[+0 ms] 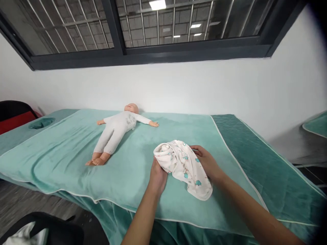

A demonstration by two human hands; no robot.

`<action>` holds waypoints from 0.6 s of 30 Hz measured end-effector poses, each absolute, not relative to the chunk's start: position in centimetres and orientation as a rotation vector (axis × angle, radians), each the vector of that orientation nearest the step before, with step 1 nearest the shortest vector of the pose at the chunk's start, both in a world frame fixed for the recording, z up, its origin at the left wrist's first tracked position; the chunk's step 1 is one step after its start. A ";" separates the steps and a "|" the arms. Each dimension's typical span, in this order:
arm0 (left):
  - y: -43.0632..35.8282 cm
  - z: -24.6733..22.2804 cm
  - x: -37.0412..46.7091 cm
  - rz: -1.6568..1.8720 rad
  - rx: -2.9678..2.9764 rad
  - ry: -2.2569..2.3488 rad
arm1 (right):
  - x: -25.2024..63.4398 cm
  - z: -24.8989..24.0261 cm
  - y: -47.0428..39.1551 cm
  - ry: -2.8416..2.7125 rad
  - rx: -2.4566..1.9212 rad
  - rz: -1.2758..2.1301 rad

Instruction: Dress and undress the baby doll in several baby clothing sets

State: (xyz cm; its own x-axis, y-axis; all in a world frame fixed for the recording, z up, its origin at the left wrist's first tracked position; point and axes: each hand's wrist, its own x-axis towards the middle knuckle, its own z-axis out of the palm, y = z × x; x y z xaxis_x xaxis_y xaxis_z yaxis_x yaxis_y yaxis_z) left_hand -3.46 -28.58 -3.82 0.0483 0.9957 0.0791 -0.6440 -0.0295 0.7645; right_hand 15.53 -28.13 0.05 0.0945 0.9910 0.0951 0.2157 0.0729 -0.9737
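Observation:
Bunched up over the bed is a small white baby garment (182, 162) printed with teal and brown figures; its exact cut is hidden by the folds. My left hand (158, 175) grips its left end from below, near a rolled opening. On the other side, my right hand (205, 161) is closed at the garment's right edge, its fingers partly behind the cloth. A loose end of the fabric hangs down toward me between my forearms. Farther back on the left, a baby doll (116, 126) in a white bodysuit lies face up, arms spread and feet bare.
A green velvety cover (76, 143) spreads over the bed, with a darker green quilted part (265, 163) on the right. White wall and a barred window (166, 27) stand behind. A black chair (48, 228) with cloth on it is at lower left.

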 end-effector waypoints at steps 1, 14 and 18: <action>-28.5 -3.8 -3.4 1.453 0.746 0.603 | 15.6 -0.1 -28.0 -1.273 -1.367 1.002; -28.5 -4.7 -3.5 1.437 0.778 0.612 | 12.2 1.3 -30.4 -2.000 -1.253 0.505; -28.5 -4.9 -3.5 1.435 0.779 0.585 | 12.8 3.2 -28.9 -2.052 -1.265 0.574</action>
